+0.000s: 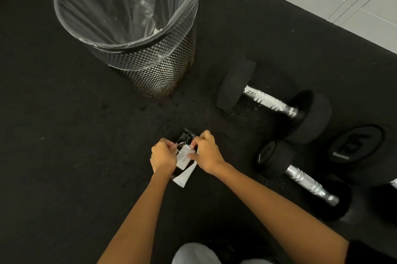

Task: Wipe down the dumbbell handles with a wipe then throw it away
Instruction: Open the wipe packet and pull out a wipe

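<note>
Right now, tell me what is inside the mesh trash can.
The mesh trash can holds a clear plastic liner, with something pale and crumpled low inside. The liner's folds and glare hide the bottom, so what it is cannot be told.

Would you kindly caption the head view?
Both hands grip a wipe packet beside dumbbells and a lined bin.

Dim even indoor light, soft shadows, glints on chrome dumbbell handles (270, 100), wide-angle bending at edges, slight softness
</note>
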`<state>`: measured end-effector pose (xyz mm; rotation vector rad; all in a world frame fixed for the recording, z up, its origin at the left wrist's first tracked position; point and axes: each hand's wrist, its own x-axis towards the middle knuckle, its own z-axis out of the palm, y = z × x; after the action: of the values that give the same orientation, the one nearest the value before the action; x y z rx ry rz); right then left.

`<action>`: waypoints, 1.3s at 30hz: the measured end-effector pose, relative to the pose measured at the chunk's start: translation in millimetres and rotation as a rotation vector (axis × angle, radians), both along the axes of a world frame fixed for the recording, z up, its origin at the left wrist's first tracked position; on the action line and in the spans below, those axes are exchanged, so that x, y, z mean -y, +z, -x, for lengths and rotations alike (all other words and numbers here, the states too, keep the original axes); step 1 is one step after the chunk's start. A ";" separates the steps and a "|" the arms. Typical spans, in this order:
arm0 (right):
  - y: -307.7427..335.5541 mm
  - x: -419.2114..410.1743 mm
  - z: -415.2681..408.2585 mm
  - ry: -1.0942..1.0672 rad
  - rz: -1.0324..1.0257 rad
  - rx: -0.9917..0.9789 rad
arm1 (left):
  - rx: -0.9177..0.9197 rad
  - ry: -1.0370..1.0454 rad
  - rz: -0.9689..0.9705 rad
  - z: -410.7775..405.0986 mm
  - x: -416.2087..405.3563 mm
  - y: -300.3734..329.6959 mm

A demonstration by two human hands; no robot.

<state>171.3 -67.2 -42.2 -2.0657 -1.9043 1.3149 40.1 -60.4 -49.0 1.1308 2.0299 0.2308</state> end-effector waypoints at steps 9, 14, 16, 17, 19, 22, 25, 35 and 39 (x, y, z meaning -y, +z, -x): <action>1.6 -14.5 -14.8 -0.028 -0.236 0.031 | 0.152 0.092 -0.096 -28.8 -8.5 5.6; 1.0 13.3 -31.5 0.143 -0.333 0.007 | 0.147 0.098 -0.139 -32.9 -7.1 2.1; 0.4 23.4 -37.4 0.175 -0.323 -0.031 | 0.156 0.060 -0.125 -31.7 -3.5 -1.8; 0.5 26.4 -39.3 0.168 -0.312 -0.054 | 0.169 0.031 -0.123 -30.8 -0.5 -2.8; 1.6 28.7 -41.4 0.151 -0.248 -0.096 | 0.200 -0.032 -0.123 -30.0 6.5 -1.9; 3.5 24.4 -45.0 0.180 -0.105 -0.167 | 0.215 -0.098 -0.101 -30.8 14.2 -0.9; 5.8 18.1 -47.6 0.100 -0.036 -0.214 | 0.144 -0.204 -0.098 -33.0 20.4 -2.9; 7.1 -36.4 -30.5 0.555 -0.198 0.362 | -0.010 -0.310 -0.094 -41.4 25.3 -1.0; 9.8 -39.3 -29.9 0.707 -0.203 0.405 | -0.142 -0.481 -0.078 -41.5 19.6 1.7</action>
<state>201.2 -27.9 -32.4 -1.7075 -2.9785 0.7232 81.7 -80.1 -47.3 1.6830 1.8121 -0.0146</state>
